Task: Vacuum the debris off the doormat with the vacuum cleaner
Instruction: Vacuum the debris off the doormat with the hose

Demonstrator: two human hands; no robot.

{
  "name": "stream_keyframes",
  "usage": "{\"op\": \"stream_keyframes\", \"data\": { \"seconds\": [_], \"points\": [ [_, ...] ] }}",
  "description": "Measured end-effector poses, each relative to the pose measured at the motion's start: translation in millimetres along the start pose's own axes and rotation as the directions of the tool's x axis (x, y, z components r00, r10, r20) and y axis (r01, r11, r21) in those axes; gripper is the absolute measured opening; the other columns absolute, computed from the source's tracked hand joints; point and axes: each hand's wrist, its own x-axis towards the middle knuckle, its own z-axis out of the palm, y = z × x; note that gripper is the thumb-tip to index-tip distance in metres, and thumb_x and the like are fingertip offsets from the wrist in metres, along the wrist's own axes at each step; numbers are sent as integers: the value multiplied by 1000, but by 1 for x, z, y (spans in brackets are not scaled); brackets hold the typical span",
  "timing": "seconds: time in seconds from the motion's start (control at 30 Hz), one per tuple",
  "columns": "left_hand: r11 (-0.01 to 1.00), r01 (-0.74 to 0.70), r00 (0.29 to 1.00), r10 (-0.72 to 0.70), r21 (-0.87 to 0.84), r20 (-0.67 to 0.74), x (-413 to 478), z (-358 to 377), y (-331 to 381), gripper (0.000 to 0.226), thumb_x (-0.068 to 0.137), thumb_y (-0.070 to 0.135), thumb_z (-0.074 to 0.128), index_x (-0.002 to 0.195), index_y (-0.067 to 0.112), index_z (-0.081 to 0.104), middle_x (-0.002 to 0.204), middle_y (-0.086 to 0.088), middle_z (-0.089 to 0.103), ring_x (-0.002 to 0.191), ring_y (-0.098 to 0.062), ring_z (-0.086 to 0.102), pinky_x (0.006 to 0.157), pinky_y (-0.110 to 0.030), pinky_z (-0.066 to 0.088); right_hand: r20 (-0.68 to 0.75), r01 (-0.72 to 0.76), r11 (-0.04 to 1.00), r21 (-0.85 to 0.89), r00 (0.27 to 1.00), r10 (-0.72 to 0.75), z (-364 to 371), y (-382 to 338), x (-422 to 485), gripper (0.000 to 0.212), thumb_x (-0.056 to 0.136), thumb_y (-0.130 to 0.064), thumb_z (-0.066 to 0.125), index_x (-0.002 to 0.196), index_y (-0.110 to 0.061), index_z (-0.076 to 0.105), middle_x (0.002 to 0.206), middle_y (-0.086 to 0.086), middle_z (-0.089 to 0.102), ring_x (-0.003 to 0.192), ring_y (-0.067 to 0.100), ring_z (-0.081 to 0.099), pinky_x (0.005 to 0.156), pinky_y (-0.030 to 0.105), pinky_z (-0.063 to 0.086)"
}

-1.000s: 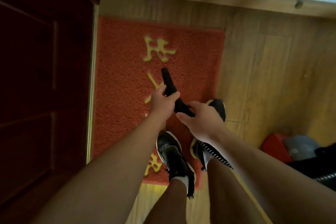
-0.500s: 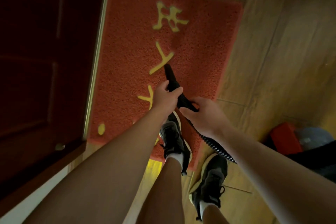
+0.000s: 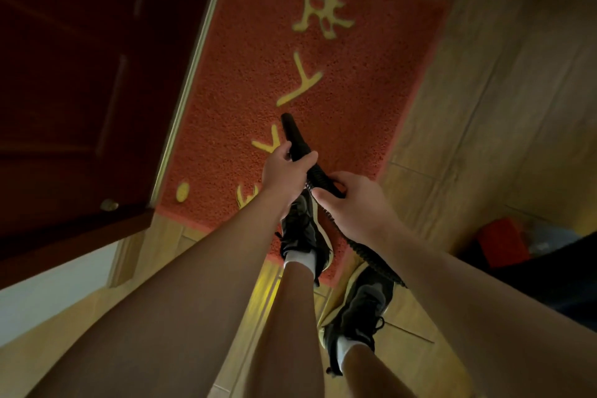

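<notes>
Head view first and only: both hands gripped one black vacuum nozzle (image 3: 295,139), its tip pressed low against the red doormat (image 3: 245,81) near the mat's middle, just below a yellow character. Left hand (image 3: 284,173) sat forward with its grip wrapped around the nozzle, presumably to steer the tip. Right hand (image 3: 350,203) sat behind it, its grip pinching the collar where the ribbed hose (image 3: 365,250) begins, probably to carry the hose's weight and feed it forward. That hose trailed back past the right forearm toward the floor's right side. One shoe (image 3: 303,233) stood on the doormat's near edge, the other shoe (image 3: 358,310) on the wooden floor (image 3: 484,107) beside it, a stance that likely kept the mat from sliding. Door (image 3: 90,74) ran along the doormat's left edge. Debris was too small to make out.
</notes>
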Motion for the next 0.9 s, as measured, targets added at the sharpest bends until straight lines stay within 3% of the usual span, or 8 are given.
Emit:
{"op": "stream_keyframes", "data": {
  "seconds": [0.23, 0.37, 0.5, 0.6, 0.83, 0.9],
  "points": [
    [999, -14, 1000, 13, -45, -23, -34, -6, -24, 73, 93, 31, 75, 156, 22, 40, 148, -3, 54, 126, -28, 60, 106, -51, 51, 25, 29, 999, -28, 999, -28, 14, 8, -42, 25, 98, -48, 56, 111, -27, 63, 70, 1, 66, 57, 23, 62, 47, 36, 44],
    [998, -2, 1000, 1, -60, -19, -57, -11, -41, 78, 81, 37, 80, 150, 19, 49, 142, -4, 59, 120, -28, 64, 101, -51, 55, 4, 16, 999, -45, 1000, -16, 28, 19, -67, 30, 96, -51, 56, 115, -30, 63, 72, -4, 67, 60, 15, 63, 55, 36, 51],
    [999, 10, 999, -9, -45, 38, -73, -15, -65, 41, 92, 24, 76, 130, 19, 61, 123, -1, 66, 110, -25, 67, 99, -50, 56, -5, -13, 999, -52, 1000, 12, 45, 30, -95, 30, 96, -50, 57, 116, -28, 61, 71, -4, 67, 59, 13, 64, 55, 35, 52],
    [999, 12, 998, -9, -41, 66, -83, -15, -82, 26, 93, 19, 75, 116, 22, 63, 113, -1, 68, 105, -26, 69, 96, -50, 57, -15, -5, 999, -48, 1000, 4, 59, 43, -113, 32, 96, -49, 57, 120, -28, 61, 70, -3, 67, 58, 13, 63, 54, 37, 53],
    [996, -31, 990, 43, -89, 136, -118, -23, -120, 21, 93, 12, 74, 104, 26, 64, 113, -4, 69, 103, -25, 70, 93, -46, 60, -57, 34, 994, -101, 998, -39, 83, 68, -160, 33, 96, -48, 59, 126, -33, 60, 70, -5, 64, 55, 10, 60, 44, 26, 41],
    [994, -42, 989, 56, -98, 140, -130, -22, -133, 25, 92, 11, 74, 112, 22, 65, 116, -5, 69, 102, -24, 70, 91, -45, 61, -73, 27, 996, -82, 997, -33, 91, 77, -177, 32, 96, -48, 60, 124, -33, 61, 68, -5, 63, 52, 9, 58, 42, 23, 38]
  ]
}}
